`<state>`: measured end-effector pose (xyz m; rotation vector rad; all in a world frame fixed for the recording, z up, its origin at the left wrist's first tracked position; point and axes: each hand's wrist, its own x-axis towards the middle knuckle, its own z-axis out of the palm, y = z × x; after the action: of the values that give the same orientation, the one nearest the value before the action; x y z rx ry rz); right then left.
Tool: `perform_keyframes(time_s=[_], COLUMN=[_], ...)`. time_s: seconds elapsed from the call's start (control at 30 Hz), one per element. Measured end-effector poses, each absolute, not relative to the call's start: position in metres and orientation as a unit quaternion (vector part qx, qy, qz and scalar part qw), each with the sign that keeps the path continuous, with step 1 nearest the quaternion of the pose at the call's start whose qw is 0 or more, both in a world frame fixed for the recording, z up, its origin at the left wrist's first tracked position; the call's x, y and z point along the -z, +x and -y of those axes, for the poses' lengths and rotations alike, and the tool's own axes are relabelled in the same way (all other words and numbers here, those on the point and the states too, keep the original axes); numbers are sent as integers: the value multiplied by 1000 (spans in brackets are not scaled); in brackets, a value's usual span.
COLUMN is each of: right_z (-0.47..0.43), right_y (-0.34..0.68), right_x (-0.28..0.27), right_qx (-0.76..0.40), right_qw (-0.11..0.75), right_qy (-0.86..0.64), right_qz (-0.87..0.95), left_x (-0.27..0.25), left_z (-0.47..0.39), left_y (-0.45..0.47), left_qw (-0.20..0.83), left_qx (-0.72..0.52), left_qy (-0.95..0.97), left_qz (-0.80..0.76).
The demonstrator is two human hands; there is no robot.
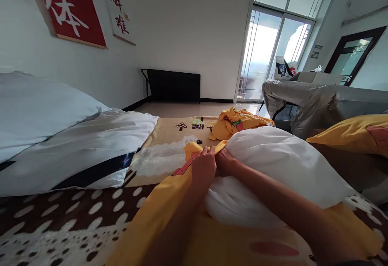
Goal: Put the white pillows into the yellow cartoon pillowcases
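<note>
A white pillow [285, 157] lies in front of me, bulging and folded, on a yellow pillowcase [163, 209] with printed figures. My left hand [203, 165] is closed on the pillowcase's far edge, beside a red print. Right beside it, my right hand [224, 160] is closed at the pillow's left corner, where white pillow and yellow cloth meet; its fingertips are partly hidden. The two hands touch or nearly touch. My right forearm lies across the pillow, pressing a crease into it.
White pillows with a dark stripe [93, 171] lie at left on a brown patterned blanket [81, 217]. Crumpled yellow cloth [239, 121] sits at the far edge, and another yellow piece [354, 134] at right. Beyond stand a black folded table [174, 86] and plastic-wrapped furniture [303, 96].
</note>
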<state>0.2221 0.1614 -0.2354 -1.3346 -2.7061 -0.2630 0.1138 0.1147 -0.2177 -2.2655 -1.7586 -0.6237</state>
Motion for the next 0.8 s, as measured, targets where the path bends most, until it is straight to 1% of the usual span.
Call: perform_keyframes(time_s=[0.1,0.2,0.27,0.33,0.4,0.5,0.63,0.7,0.8], right_z=[-127,-73,-40,-22,-19,-34,-60,-69,-78], right_y=[235,255,267,276,283,293,299,298,295], right_x=[221,214,217,225,234,242,245,244,242], right_qx=[90,78,74,87,96,94,107,113,112], right_qw=[56,92,90,69,54,61,79,74,57], right_qy=[-418,-359,-365,-394,-409,-400,-375,-369,-369], right_qz=[902,926,924,912,906,910,917,920,921], left_x=[220,223,221,214,204,196,212,223,229], left_z=[-117,-121,-120,-112,-98,-72,-55,-56,-61], left_y=[111,111,114,116,118,115,102,91,77], left_qw=[96,91,88,82,86,112,91,108,136], left_qx=[200,185,172,158,144,109,11,-1,18], left_qy=[-760,-762,-773,-797,-832,-876,-926,-925,-905], left_qz=[611,614,604,577,529,456,368,365,403])
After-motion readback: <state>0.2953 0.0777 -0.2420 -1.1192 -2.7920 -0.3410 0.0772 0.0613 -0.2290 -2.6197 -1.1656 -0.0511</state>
